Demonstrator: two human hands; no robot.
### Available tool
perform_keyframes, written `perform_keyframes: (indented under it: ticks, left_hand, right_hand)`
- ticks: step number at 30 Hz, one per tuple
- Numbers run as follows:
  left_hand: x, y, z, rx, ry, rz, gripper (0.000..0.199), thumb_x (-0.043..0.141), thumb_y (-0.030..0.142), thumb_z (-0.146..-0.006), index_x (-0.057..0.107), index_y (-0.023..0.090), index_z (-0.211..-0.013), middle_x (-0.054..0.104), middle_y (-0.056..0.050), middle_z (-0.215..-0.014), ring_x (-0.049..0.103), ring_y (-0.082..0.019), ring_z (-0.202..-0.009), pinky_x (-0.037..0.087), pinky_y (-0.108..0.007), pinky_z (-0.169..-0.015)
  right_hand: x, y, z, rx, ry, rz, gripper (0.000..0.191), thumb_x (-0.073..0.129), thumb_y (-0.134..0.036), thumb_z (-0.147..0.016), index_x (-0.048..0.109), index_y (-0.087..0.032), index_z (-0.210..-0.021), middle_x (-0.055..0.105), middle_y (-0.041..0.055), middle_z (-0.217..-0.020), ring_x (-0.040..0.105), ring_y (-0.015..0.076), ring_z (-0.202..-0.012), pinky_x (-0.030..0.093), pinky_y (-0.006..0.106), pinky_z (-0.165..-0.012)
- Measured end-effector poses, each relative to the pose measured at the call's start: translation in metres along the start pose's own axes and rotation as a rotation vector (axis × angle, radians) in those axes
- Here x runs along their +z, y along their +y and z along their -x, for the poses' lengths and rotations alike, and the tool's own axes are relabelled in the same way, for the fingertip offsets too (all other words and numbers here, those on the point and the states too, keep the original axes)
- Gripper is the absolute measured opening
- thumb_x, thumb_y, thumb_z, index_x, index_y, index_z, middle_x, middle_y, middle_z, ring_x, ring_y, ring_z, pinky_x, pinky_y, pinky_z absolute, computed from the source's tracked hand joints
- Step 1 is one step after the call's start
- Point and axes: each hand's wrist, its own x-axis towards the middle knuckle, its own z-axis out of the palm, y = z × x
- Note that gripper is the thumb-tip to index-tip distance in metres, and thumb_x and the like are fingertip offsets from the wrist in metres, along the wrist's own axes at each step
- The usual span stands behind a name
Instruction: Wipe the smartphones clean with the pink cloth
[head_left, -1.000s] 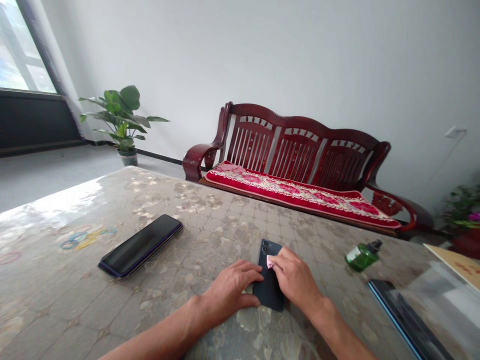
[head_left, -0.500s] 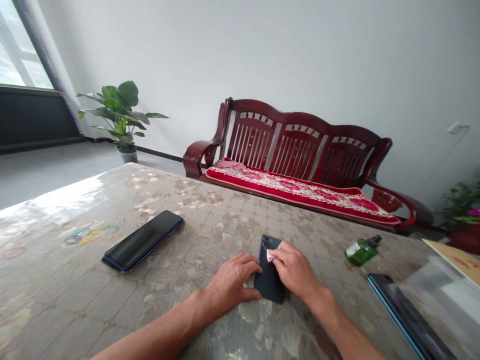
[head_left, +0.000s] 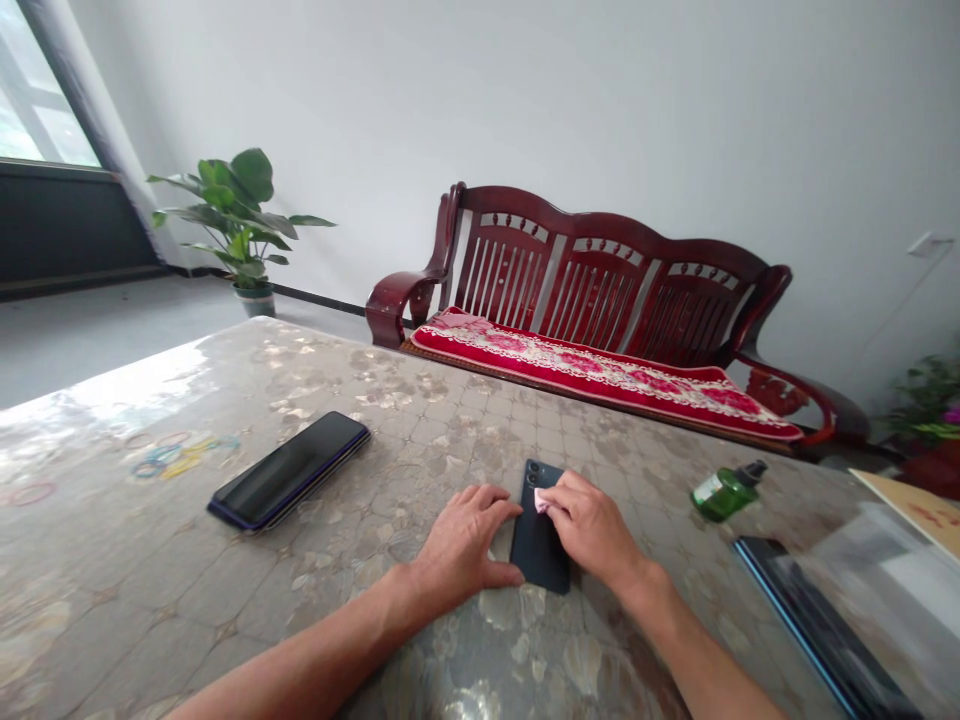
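A dark blue smartphone (head_left: 541,560) lies back up on the table, its camera lenses at the far end. My left hand (head_left: 466,538) rests along its left side, thumb and fingers spread apart with their tips at the phone's edge. Pinched in the fingers of my right hand (head_left: 596,528) is a small pale pink cloth (head_left: 540,500), pressed to the phone's back just below the lenses. My right hand hides part of the phone's right side.
The table (head_left: 420,450) has a patterned clear cover. At left lie a stack of phones (head_left: 292,470) and several rubber bands (head_left: 176,457). To the right are a green spray bottle (head_left: 724,493), another phone (head_left: 825,620) and a clear plastic sheet (head_left: 862,560). A wooden bench (head_left: 592,270) stands beyond.
The view has shifted slightly. My right hand keeps the cloth on the phone's back, at nearly the same spot. My left hand remains at the phone's left edge.
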Motion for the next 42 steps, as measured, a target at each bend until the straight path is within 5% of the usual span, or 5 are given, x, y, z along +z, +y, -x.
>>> perform_keyframes:
  ticks: [11,19,27,35,42]
  left_hand:
    - [-0.001,0.000,0.000,0.042,-0.027,-0.042,0.065,0.087,0.040,-0.061,0.066,0.028,-0.121,0.062,-0.005,-0.128,0.055,-0.029,-0.114,0.043,-0.043,-0.099]
    - [0.001,-0.001,-0.002,0.058,-0.018,-0.047,0.062,0.086,0.042,-0.061,0.068,0.028,-0.119,0.064,-0.005,-0.125,0.056,-0.030,-0.111,0.045,-0.043,-0.096]
    - [0.001,0.000,0.000,0.053,-0.017,-0.034,0.063,0.086,0.042,-0.061,0.068,0.027,-0.119,0.064,-0.005,-0.124,0.056,-0.029,-0.111,0.044,-0.042,-0.097]
    - [0.005,-0.003,-0.001,0.055,0.011,-0.018,0.063,0.086,0.042,-0.059,0.068,0.027,-0.118,0.065,-0.004,-0.123,0.057,-0.028,-0.109,0.045,-0.041,-0.096]
    - [0.008,-0.005,-0.001,0.045,0.028,-0.014,0.063,0.086,0.042,-0.059,0.068,0.029,-0.117,0.065,-0.004,-0.122,0.057,-0.028,-0.108,0.044,-0.041,-0.096]
  right_hand:
    - [0.010,-0.001,-0.032,0.030,0.025,0.166,0.025,0.049,-0.012,-0.094,0.071,-0.024,-0.089,0.062,0.0022,-0.086,0.057,0.0143,-0.084,0.040,0.022,-0.075]
    - [0.003,-0.012,-0.009,-0.079,-0.018,0.131,0.024,0.048,-0.011,-0.093,0.069,-0.024,-0.093,0.060,0.0015,-0.088,0.056,0.0143,-0.086,0.038,0.022,-0.078]
    - [0.009,-0.002,-0.035,0.101,0.002,0.137,0.023,0.049,-0.015,-0.095,0.070,-0.023,-0.088,0.063,0.0021,-0.088,0.059,0.0141,-0.085,0.040,0.021,-0.075]
    - [0.009,-0.007,-0.012,-0.049,0.010,0.061,0.026,0.047,-0.010,-0.093,0.069,-0.024,-0.092,0.060,0.0015,-0.088,0.057,0.0147,-0.086,0.040,0.023,-0.078]
    - [0.014,0.002,-0.017,0.050,0.068,-0.010,0.028,0.048,-0.008,-0.090,0.071,-0.024,-0.090,0.061,0.0020,-0.087,0.058,0.0159,-0.088,0.042,0.024,-0.079]
